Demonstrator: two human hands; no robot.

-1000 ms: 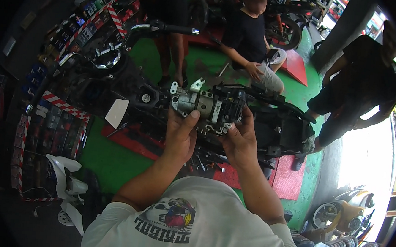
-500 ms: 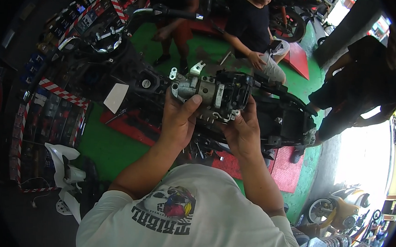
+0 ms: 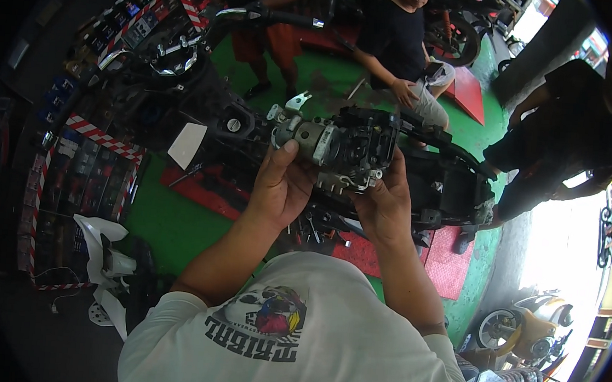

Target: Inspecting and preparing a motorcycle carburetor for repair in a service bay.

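Note:
Between my two hands, held up over a stripped motorcycle, is a throttle body (image 3: 312, 140). It has a metal barrel at its left end, a black housing at its right end and a spring and lever along its lower side. My left hand (image 3: 283, 188) grips the barrel end, its thumb lying on the metal. With my right hand (image 3: 388, 199) I hold the black end from below and the right; the thumb is by a small round fitting. Several of my fingertips are hidden beneath the part. A pale bracket (image 3: 297, 101) stands up at its far left.
The motorcycle frame (image 3: 449, 176) stretches out beneath my hands, with its handlebar (image 3: 289, 19) at the far left. A seated person (image 3: 394, 44) and others are beyond it. White fairing panels (image 3: 101, 233) stand at left. Tools (image 3: 310, 227) lie below my hands.
The throttle body has turned a little in my hands, its barrel end tipping so that the round opening at the left no longer shows. Both hands keep their hold.

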